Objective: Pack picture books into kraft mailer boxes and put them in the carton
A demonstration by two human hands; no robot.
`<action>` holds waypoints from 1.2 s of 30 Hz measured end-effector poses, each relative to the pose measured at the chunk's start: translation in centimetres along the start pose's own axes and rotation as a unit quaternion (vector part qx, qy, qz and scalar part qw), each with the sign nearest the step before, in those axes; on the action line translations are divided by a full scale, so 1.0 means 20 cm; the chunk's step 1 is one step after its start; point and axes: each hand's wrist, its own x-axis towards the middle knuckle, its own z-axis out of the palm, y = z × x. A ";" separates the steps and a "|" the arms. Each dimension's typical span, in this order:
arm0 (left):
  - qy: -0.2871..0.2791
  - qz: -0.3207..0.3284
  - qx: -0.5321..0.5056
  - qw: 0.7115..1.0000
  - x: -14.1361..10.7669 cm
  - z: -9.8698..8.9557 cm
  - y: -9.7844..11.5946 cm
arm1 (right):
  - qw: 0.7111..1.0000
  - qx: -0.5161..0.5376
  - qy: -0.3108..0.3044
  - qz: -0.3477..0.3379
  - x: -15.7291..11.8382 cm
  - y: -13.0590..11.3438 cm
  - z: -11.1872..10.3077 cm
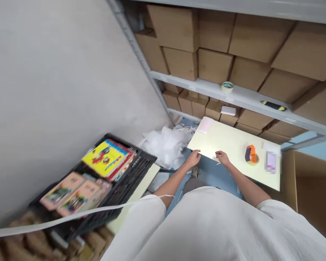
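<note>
My left hand [193,158] is at the near edge of a pale cream table [228,141], close to its left corner. Its fingers and thumb are apart with nothing between them. A short way to the right, my right hand [223,158] hovers by the same edge, fingers loosely bent and apart, and I see nothing held. On the table, an orange tape dispenser [250,154] with a roll of tape stands right of my right hand. A pinkish-white packet [205,125] lies at the far left corner, and a blurred-out lilac item [271,162] lies at the right end.
Shelves of cardboard boxes [216,65] rise ahead. A tape roll [227,87] and a yellow-black cutter [274,105] lie on the shelf ledge. At left, a black crate [141,159] holds colourful books [104,157]. White plastic wrap [165,145] is heaped behind; an open carton [309,181] stands right.
</note>
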 end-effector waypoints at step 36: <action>0.570 -0.090 0.132 0.806 -3.35 -1.31 -0.76 | 0.760 -0.062 -0.419 -0.494 -2.20 -1.12 2.67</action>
